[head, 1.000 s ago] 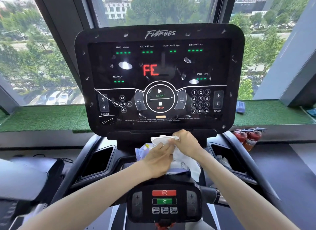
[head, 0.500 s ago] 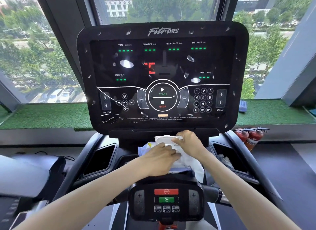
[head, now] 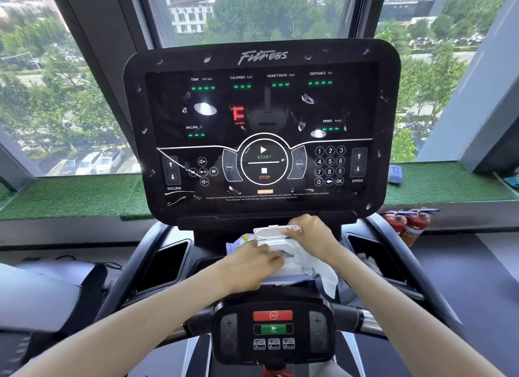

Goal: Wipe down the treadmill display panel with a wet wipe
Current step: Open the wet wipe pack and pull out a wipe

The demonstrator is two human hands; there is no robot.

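The black treadmill display panel [head: 261, 129] stands upright ahead, lit, with white specks and smears across its glass. Below it, on the console shelf, lies a wet wipe pack [head: 238, 243] with its white flip lid [head: 269, 232] raised. My right hand [head: 311, 236] holds the lid's right end with its fingertips. My left hand [head: 252, 264] lies over the pack, fingers at the opening. A white wipe [head: 320, 273] hangs loose from the pack's right side under my right wrist.
A lower control pad [head: 273, 331] with red and green buttons sits below the pack. Cup wells [head: 165, 264] flank the shelf. Two red fire extinguishers [head: 407, 225] lie at right by the green-turfed window sill [head: 70, 197]. A black bag [head: 56, 281] is at left.
The lid has come up further under my right hand. My left hand slid slightly down onto the pack's opening. The camera moved closer and tilted up a little.
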